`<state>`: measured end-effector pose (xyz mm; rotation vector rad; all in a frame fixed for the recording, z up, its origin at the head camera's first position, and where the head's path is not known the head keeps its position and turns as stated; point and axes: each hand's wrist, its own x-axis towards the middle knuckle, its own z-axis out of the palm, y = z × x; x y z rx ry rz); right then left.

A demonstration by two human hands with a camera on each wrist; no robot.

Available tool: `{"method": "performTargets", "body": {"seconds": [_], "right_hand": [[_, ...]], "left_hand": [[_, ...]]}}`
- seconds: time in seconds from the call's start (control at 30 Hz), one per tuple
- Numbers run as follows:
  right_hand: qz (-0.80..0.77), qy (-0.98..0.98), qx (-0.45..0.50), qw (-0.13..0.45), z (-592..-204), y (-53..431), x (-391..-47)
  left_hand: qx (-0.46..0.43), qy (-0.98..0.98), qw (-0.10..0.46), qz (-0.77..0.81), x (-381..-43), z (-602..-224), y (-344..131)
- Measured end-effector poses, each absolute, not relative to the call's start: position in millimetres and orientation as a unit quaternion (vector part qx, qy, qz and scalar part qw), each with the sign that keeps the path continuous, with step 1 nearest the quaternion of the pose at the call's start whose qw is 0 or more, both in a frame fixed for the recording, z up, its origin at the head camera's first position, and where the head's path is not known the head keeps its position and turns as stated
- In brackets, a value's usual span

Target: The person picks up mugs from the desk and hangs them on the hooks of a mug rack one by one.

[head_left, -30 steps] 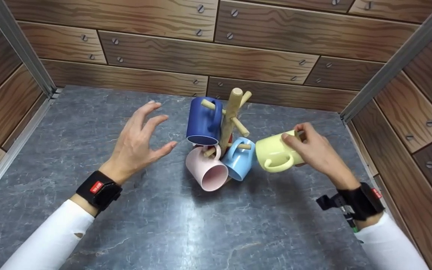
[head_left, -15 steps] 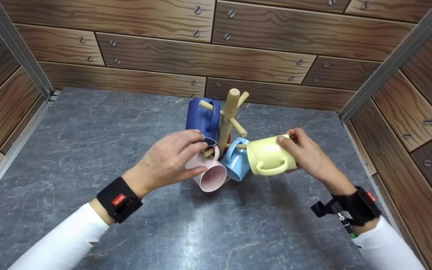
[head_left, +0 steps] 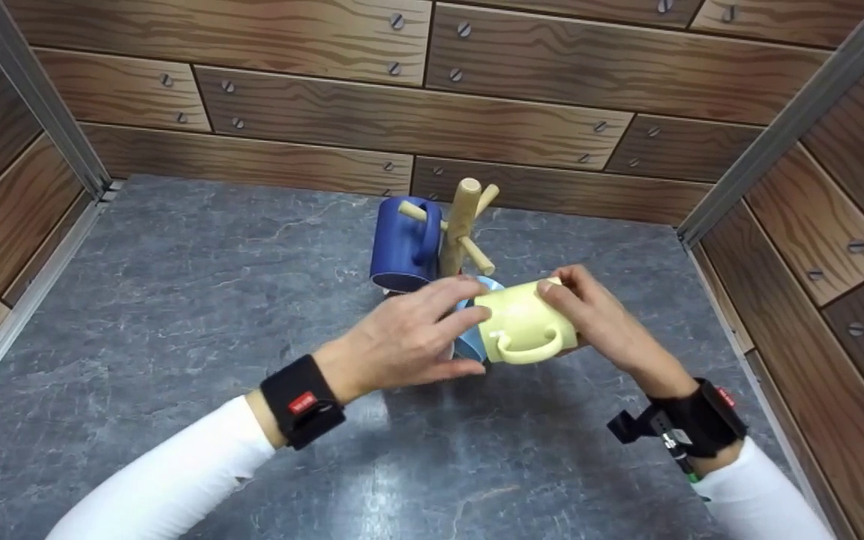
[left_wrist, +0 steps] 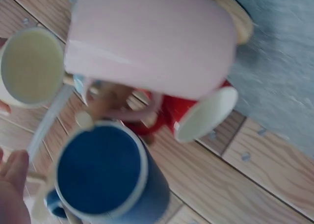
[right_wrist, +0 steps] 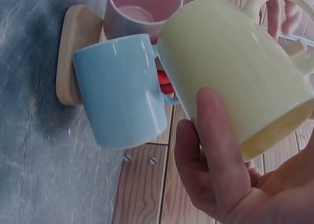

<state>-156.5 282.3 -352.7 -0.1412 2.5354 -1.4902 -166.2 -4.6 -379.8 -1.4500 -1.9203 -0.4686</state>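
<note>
My right hand (head_left: 601,322) grips a pale yellow mug (head_left: 518,319) at its right end, thumb on top. The mug lies tilted on its side, handle toward me. My left hand (head_left: 409,337) reaches in from the left with spread fingers at the mug's other end; whether they touch it I cannot tell. Behind stands a wooden mug tree (head_left: 463,214). A dark blue mug (head_left: 398,244) hangs on an upper peg. Lower down hang a light blue mug (right_wrist: 120,91), a pink mug (left_wrist: 152,37) and a red mug (left_wrist: 206,113), mostly hidden in the head view.
Two bare upper pegs (head_left: 477,255) jut from the tree's right side. The grey marbled tabletop (head_left: 199,285) is bordered by wood-patterned walls (head_left: 312,105) at the back and sides. The tree's wooden base (right_wrist: 68,57) shows beneath the mugs.
My left hand has moved right, past the pink mug, to the yellow mug. My right hand has brought the yellow mug left and slightly toward me, in front of the light blue mug.
</note>
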Motion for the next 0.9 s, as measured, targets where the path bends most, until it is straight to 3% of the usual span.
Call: {"method": "performTargets", "body": {"seconds": [0.23,0.5,0.9], "right_hand": [[-0.519,0.844,-0.052,0.12,-358,272,-157],[-0.516,0.848,-0.055,0.109,-356,266,-154],[-0.522,0.839,-0.095,0.119,-345,266,-147]], "left_hand": [[-0.549,-0.761,0.278,-0.206,-161,-389,13],[-0.55,-0.733,0.321,-0.24,-161,-395,15],[-0.559,-0.71,0.316,-0.291,-165,-401,5]]}}
